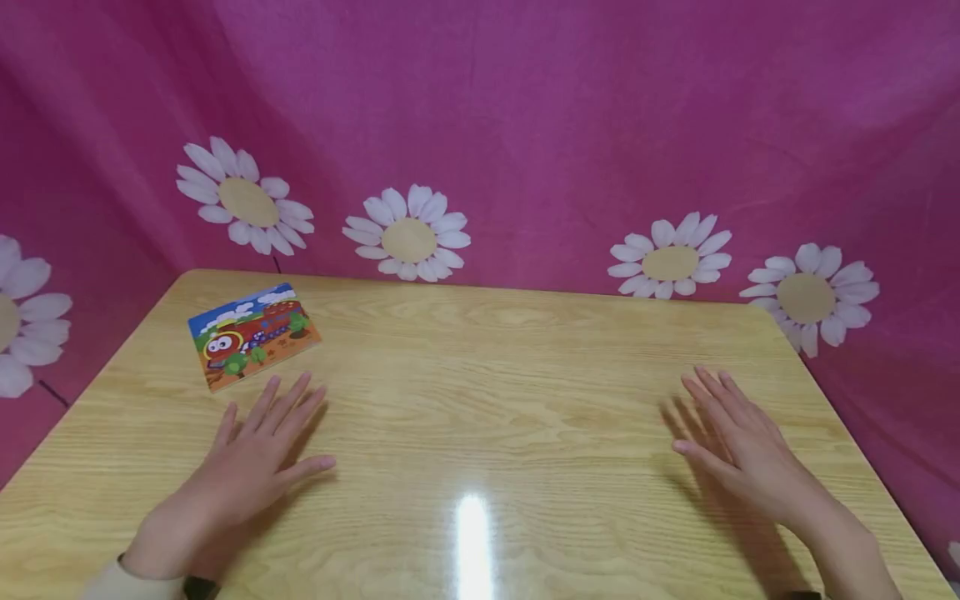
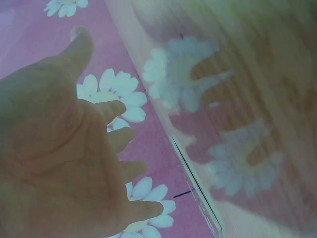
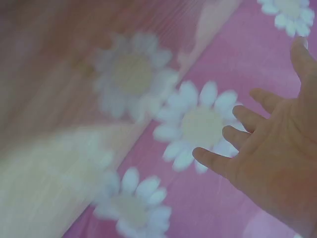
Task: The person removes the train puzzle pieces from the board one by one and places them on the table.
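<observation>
A flat rectangular picture board (image 1: 255, 337) with a cartoon red train, trees and clouds lies at the far left of the table. Just in front of it, my left hand (image 1: 251, 467) hovers over the wood with fingers spread and thumb out to the side, holding nothing. In the left wrist view the palm (image 2: 54, 148) shows bare, and the board's thin edge (image 2: 198, 186) appears beyond the fingers. Over the right side of the table my right hand (image 1: 742, 454) is held with straight, spread fingers and a bare palm (image 3: 277, 158).
The light wooden table (image 1: 495, 375) has a glossy top that mirrors the flowers and a bright light streak (image 1: 474, 546). A magenta cloth (image 1: 510, 125) printed with white daisies hangs behind the table and along both sides.
</observation>
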A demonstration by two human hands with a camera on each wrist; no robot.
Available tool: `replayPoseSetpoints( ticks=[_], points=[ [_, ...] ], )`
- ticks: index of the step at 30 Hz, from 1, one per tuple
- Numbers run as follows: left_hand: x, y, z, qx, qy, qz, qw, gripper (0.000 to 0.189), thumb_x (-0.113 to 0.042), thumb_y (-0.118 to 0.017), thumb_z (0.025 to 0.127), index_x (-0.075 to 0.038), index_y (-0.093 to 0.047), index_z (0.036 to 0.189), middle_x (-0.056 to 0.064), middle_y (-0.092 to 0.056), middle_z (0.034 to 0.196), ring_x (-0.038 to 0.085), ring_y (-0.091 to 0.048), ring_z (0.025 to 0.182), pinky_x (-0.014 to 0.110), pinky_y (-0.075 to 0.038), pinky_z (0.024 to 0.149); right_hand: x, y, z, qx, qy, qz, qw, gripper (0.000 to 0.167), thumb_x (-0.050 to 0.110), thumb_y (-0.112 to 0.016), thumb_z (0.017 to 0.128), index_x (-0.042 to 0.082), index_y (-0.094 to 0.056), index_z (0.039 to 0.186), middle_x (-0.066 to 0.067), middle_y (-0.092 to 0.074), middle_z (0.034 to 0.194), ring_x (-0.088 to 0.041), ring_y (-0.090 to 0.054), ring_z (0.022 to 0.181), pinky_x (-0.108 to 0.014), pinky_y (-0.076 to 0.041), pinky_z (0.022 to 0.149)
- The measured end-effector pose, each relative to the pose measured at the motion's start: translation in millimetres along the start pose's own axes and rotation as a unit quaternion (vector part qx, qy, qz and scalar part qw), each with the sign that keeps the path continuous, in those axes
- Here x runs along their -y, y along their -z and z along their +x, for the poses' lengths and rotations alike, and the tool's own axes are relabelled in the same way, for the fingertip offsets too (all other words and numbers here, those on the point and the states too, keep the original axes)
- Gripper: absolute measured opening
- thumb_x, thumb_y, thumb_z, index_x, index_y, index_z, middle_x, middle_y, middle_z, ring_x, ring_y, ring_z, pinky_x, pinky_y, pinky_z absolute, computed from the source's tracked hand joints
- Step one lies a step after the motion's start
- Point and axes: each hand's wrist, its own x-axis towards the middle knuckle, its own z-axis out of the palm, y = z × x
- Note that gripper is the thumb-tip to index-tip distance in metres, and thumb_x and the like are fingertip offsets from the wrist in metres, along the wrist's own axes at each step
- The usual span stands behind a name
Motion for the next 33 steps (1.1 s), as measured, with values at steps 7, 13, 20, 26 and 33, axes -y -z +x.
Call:
replayPoseSetpoints(
  ticks=[7, 13, 20, 26, 33],
  points=[
    [18.5, 6.4, 3.3, 0.018, 0.038, -0.003, 0.9991, 0.084, -0.057, -0.056, 0.093, -0.013, -0.023, 0.156, 0.015, -0.009, 0.163, 0.044, 0.000, 0.146, 0.077, 0.002, 0.102, 37.3, -26.0, 55.3, 0.066, 0.055, 0.002, 0.9963, 0.076, 0.037, -0.064, 0.095, 0.011, -0.028, 0.155, -0.013, -0.019, 0.161, -0.035, -0.008, 0.148, -0.067, -0.018, 0.108],
    [43.5, 15.5, 6.5, 0.040, 0.068, -0.020, 0.9967, 0.087, -0.057, -0.052, 0.095, -0.008, -0.016, 0.157, 0.021, -0.004, 0.162, 0.049, 0.005, 0.144, 0.080, 0.004, 0.097, 80.0, -57.5, 109.2, 0.139, 0.099, 0.006, 0.9853, 0.078, 0.051, -0.056, 0.096, 0.013, -0.025, 0.157, -0.005, -0.013, 0.163, -0.030, -0.006, 0.149, -0.060, -0.015, 0.114],
    [73.9, 24.1, 12.6, 0.065, 0.111, -0.031, 0.9912, 0.092, -0.060, -0.046, 0.097, -0.004, -0.002, 0.157, 0.028, 0.004, 0.159, 0.053, 0.010, 0.141, 0.083, 0.004, 0.094, 139.3, -95.4, 173.7, 0.204, 0.159, 0.008, 0.9660, 0.079, 0.057, -0.050, 0.097, 0.017, -0.019, 0.158, -0.005, -0.011, 0.164, -0.028, -0.004, 0.150, -0.057, -0.015, 0.115],
    [95.5, 27.1, 15.2, 0.075, 0.135, -0.039, 0.9872, 0.095, -0.060, -0.043, 0.098, 0.003, -0.001, 0.155, 0.033, 0.005, 0.157, 0.058, 0.009, 0.139, 0.082, 0.005, 0.094, 191.0, -130.0, 221.7, 0.258, 0.169, 0.000, 0.9511, 0.081, 0.061, -0.049, 0.095, 0.022, -0.017, 0.159, 0.000, -0.008, 0.165, -0.021, 0.000, 0.150, -0.052, -0.013, 0.117],
    [109.9, 31.4, 21.7, 0.082, 0.152, -0.042, 0.9841, 0.098, -0.061, -0.042, 0.097, 0.007, 0.000, 0.153, 0.033, 0.008, 0.156, 0.059, 0.009, 0.138, 0.082, 0.004, 0.094, 243.3, -164.7, 259.3, 0.296, 0.156, 0.000, 0.9423, 0.080, 0.064, -0.048, 0.094, 0.027, -0.020, 0.158, 0.007, -0.009, 0.164, -0.013, 0.002, 0.149, -0.046, -0.009, 0.119]
  ],
)
